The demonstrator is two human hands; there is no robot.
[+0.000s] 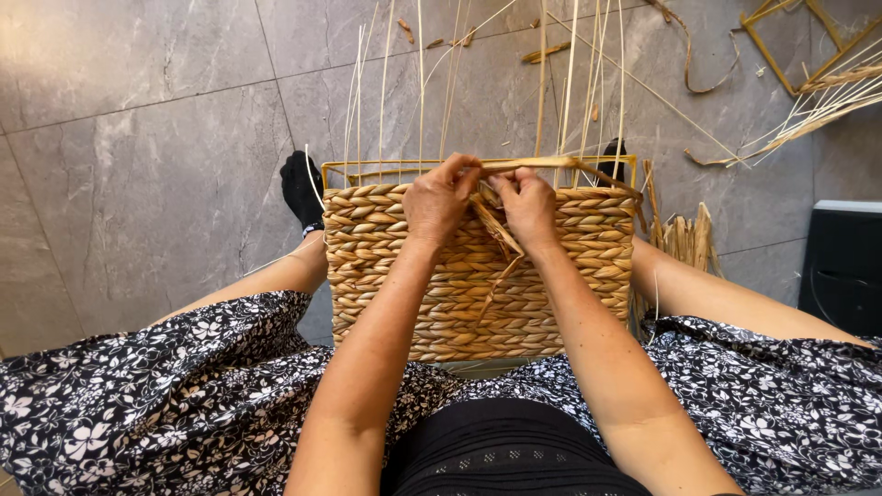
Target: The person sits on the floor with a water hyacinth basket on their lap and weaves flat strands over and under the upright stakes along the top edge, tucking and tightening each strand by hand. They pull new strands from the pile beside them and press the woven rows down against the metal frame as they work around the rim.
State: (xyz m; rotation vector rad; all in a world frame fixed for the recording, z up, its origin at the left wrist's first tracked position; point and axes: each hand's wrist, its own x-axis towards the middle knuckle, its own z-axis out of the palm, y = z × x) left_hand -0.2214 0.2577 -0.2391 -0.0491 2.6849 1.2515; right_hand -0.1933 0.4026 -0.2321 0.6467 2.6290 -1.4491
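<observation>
Woven straw basket (478, 276) stands on the floor (138, 165) between the person's knees, where left hand (439, 197) and right hand (528, 204) both pinch a flat straw strand (537, 164) at its far rim.

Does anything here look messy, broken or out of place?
Nothing looks broken. The woven basket is only part-made, with thin upright stakes poking above its rim, and loose fibre scraps lie strewn on the grey tiled floor.
</observation>
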